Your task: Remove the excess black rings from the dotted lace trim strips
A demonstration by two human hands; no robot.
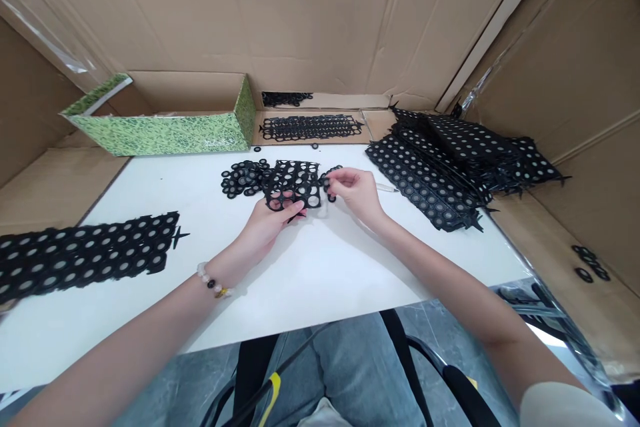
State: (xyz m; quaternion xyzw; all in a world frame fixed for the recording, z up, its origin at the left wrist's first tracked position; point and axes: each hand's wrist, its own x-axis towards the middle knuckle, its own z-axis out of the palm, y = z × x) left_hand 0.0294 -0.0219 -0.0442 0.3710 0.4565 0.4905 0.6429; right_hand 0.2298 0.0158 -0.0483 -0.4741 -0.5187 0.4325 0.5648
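My left hand grips the lower edge of a black perforated rubber sheet, held up over the white table. Some of the sheet's round holes are open. At its right side, the fingertips of my right hand are pinched on a small black rubber ring; whether it is still joined to the sheet I cannot tell. More black rings lie just behind those fingers, partly hidden. To the left of the sheet a heap of loose black rings rests on the table.
Stacked black sheets with rings lie at the right, and another ring sheet at the left. Behind stand a green patterned box and a punched-out sheet on cardboard. Several rings lie far right. Cardboard walls surround the white table.
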